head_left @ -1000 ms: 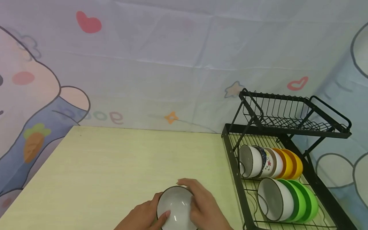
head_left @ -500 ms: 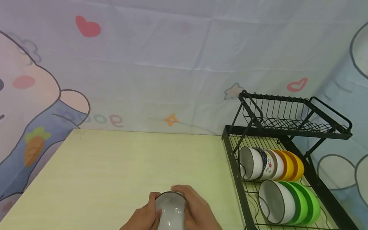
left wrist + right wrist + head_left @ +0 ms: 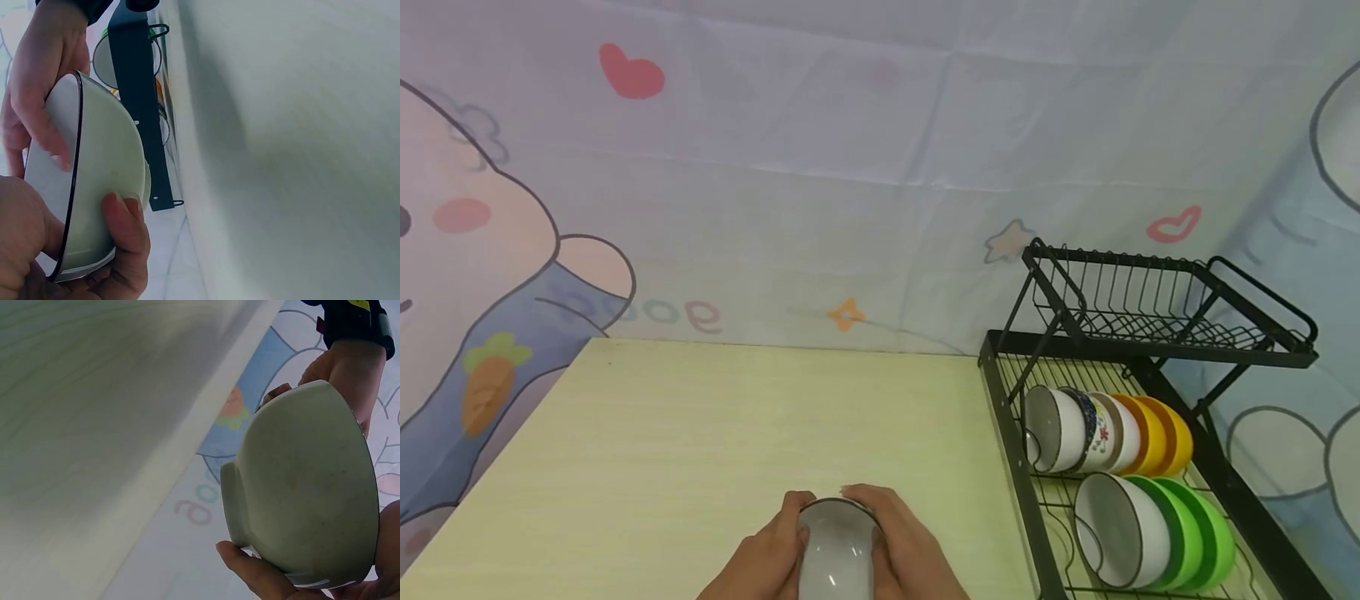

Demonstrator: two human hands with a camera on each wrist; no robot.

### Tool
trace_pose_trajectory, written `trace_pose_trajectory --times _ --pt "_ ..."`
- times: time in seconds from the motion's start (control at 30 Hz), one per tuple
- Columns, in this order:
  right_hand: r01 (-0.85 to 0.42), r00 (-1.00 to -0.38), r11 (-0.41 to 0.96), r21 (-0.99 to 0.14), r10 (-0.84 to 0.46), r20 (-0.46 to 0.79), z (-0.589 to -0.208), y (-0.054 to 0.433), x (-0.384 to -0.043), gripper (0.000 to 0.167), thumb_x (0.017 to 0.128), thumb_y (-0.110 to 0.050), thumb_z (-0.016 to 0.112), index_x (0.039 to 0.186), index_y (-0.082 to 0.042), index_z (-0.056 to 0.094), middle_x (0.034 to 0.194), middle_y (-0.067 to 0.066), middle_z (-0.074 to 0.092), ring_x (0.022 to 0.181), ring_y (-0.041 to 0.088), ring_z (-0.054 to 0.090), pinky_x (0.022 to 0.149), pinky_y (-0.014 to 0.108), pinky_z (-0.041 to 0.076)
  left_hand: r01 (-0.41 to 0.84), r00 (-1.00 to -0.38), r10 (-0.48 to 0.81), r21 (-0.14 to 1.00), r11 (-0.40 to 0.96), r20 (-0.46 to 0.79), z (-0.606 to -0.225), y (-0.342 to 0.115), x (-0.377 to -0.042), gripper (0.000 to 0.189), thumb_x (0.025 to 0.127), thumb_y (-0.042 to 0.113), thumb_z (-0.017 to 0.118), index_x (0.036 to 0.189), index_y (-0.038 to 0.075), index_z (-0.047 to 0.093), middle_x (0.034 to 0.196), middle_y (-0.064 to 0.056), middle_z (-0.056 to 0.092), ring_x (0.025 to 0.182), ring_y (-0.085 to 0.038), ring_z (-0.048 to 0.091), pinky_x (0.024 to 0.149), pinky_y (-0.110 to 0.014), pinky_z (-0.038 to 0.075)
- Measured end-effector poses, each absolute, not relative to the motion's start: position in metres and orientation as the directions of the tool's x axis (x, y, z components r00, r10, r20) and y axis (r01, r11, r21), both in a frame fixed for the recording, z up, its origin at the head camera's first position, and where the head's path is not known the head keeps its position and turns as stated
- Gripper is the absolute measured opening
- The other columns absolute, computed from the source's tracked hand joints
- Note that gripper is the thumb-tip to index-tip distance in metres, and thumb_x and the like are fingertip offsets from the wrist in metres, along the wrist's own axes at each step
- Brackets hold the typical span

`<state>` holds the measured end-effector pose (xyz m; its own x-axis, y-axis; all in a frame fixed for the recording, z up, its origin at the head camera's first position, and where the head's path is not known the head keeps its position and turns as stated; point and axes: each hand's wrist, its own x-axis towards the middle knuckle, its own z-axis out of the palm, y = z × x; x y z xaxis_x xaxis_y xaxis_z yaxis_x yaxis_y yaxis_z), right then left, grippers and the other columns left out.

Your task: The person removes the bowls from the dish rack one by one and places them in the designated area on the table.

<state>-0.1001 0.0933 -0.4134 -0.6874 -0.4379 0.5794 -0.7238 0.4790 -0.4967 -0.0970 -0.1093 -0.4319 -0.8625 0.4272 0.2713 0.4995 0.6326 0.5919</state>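
The pale table (image 3: 700, 425) spans the scene, and the black rack (image 3: 1015, 450) stands along its right side. In the rack's lower tier, two rows of bowls stand on edge, mouths to the left: the far row ends in yellow bowls (image 3: 1171, 433), the near row in green bowls (image 3: 1213, 533) behind a white one. The held bowl (image 3: 837, 554) is at the near middle, well left of the rack and apart from the table. It is round, with no long axis; its inside shows to the head camera. The left hand (image 3: 762, 550) grips its left wall, the right hand (image 3: 916, 550) its right wall, so the right is nearer the rack.
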Motion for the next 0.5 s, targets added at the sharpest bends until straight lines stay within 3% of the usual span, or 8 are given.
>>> trace_pose_trajectory --times 0.3,0.5 --pt "-0.596 -0.803 0.560 -0.575 -0.396 0.446 -0.411 0.090 -0.093 0.054 0.092 -0.007 0.065 0.141 -0.020 0.047 0.134 -0.004 0.057 0.113 0.012 0.064 0.087 0.031 0.058 0.454 -0.889 0.384 0.591 0.666 0.250 -0.425 -0.118 -0.101 0.028 0.101 0.001 0.046 0.128 0.006 0.041 0.113 -0.006 0.062 0.080 -0.011 0.061 0.062 -0.026 0.050" --pt "-0.501 -0.858 0.522 -0.691 -0.403 0.318 -0.407 0.086 -0.090 0.056 0.096 -0.010 0.061 0.146 -0.019 0.038 0.139 0.005 0.051 0.119 0.025 0.061 0.080 0.029 0.060 0.357 -0.934 0.292 0.597 0.718 0.206 -0.417 -0.130 -0.106 0.031 0.101 0.001 0.049 0.130 0.009 0.042 0.117 -0.008 0.065 0.091 -0.016 0.066 0.071 -0.032 0.055"
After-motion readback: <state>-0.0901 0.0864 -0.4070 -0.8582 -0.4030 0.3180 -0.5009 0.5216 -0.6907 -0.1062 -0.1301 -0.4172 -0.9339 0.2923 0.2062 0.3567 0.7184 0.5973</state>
